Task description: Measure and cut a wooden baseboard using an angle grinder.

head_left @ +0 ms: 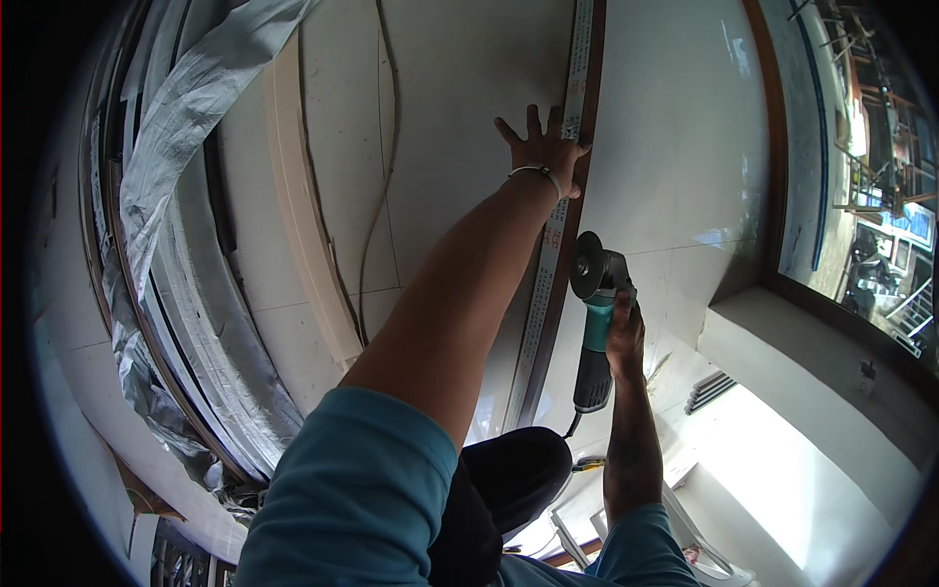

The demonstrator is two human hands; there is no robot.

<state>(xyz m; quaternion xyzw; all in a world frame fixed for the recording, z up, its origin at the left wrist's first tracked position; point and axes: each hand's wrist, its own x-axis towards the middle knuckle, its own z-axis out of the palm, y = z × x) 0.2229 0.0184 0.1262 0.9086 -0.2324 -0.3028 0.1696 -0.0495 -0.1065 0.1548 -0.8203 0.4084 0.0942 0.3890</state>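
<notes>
A long metal profile point(559, 249) with a printed film strip along its face runs from the top of the view down past my knee on the tiled floor. My left hand point(546, 157), fingers spread, presses on its upper part. In my right hand point(624, 335) is a teal and black angle grinder point(595, 328), gripped round the body. Its disc point(587, 266) points up and sits just right of the profile, with a small gap seeming to lie between them. Whether the disc is spinning I cannot tell.
Wrapped long profiles point(210, 323) lie stacked at the left under silvery sheeting point(196, 98). Beside them are a beige strip point(305, 205) and a thin cable point(391, 127). A window opening point(861, 225) with a ledge point(802, 342) is at the right. A white plastic chair point(709, 543) stands behind my right arm.
</notes>
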